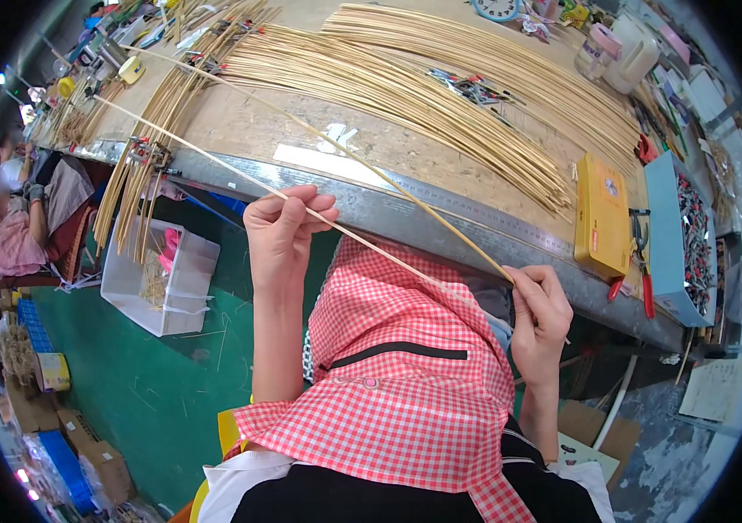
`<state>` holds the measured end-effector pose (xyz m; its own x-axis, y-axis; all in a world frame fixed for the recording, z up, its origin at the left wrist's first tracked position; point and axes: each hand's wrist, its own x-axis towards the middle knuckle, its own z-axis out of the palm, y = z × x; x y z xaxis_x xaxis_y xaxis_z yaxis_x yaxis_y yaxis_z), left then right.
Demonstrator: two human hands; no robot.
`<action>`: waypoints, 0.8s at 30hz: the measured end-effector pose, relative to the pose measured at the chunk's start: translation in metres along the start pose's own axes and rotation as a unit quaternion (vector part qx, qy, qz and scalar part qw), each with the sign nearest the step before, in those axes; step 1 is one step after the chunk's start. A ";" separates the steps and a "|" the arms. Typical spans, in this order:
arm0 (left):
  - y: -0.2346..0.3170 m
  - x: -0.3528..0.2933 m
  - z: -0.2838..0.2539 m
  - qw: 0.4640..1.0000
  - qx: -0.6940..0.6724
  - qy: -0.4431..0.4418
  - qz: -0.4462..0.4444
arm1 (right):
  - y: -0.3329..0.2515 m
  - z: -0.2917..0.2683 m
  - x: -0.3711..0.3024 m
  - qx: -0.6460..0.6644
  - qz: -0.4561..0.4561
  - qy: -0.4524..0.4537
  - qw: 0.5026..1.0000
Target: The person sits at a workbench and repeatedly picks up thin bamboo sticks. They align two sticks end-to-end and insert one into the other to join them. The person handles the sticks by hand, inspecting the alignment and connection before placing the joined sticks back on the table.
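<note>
Here, just below and between the hands, a red-and-white checked apron (406, 414) covers the person's front. The left hand (291, 228) pinches a pale strip (197, 151) between thumb and fingers; it slants from well left of that hand down across the apron (its lower end is hard to make out against the checks). The right hand (541, 305) grips the near end of a browner strip (423, 206), which runs away leftward, passing beyond the left hand over the worktable (231, 131). Just past both hands, a steel ruler (493, 219) lies along the table's near edge. Right of the right hand are a yellow box (600, 218), red-handled pliers (647, 292) and a light-blue box (663, 227) of small clips (694, 235). Left of the left hand, a clipped bundle (131, 192) juts over the table edge, above a white bin (140, 292). Farther beyond the hands, long sheaves of strips (406, 96) spread across the tabletop; another person (18, 235) sits far to the left.
</note>
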<state>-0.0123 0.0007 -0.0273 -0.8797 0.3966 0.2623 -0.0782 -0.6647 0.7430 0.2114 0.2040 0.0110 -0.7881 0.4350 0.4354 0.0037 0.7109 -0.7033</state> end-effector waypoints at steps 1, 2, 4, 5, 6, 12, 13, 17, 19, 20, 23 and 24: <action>-0.001 0.000 -0.001 1.000 -0.005 -0.003 0.006 | 0.000 0.000 0.000 0.001 0.002 0.001 1.000; -0.003 0.000 -0.003 1.000 -0.010 -0.006 0.011 | 0.001 0.000 0.000 0.001 0.003 0.000 1.000; -0.005 0.000 -0.006 1.000 -0.008 -0.014 0.017 | 0.001 0.000 0.000 0.002 0.006 -0.002 1.000; -0.005 0.001 -0.007 1.000 -0.001 -0.020 0.018 | 0.001 0.000 0.000 0.003 0.004 -0.003 1.000; -0.005 0.001 -0.007 0.999 0.006 -0.025 0.019 | 0.001 0.001 0.000 0.005 0.003 -0.004 1.000; -0.001 0.002 0.001 1.000 0.023 -0.006 -0.014 | 0.002 0.003 -0.001 0.011 -0.002 -0.026 1.000; -0.001 0.002 0.002 0.999 0.029 -0.009 -0.015 | 0.002 0.003 -0.001 0.013 -0.002 -0.031 0.999; -0.003 -0.001 0.007 0.998 0.055 -0.016 -0.012 | 0.001 0.004 -0.002 0.011 -0.003 -0.058 0.998; -0.002 -0.002 0.008 0.997 0.067 -0.021 -0.013 | 0.001 0.005 -0.002 0.008 -0.009 -0.074 0.997; -0.001 -0.002 0.007 0.997 0.072 -0.027 -0.017 | 0.001 0.005 -0.002 -0.002 -0.013 -0.078 0.997; -0.001 -0.003 0.007 0.997 0.069 -0.036 -0.020 | 0.001 0.006 -0.002 -0.029 -0.021 -0.095 0.995; -0.001 -0.003 0.007 0.997 0.064 -0.037 -0.019 | 0.000 0.006 -0.001 -0.035 -0.022 -0.106 0.994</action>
<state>-0.0062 0.0049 -0.0241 -0.8395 0.4697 0.2732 -0.0466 -0.5631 0.8251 0.2086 0.2003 0.0067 -0.9000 0.2816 0.3328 0.0029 0.7672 -0.6414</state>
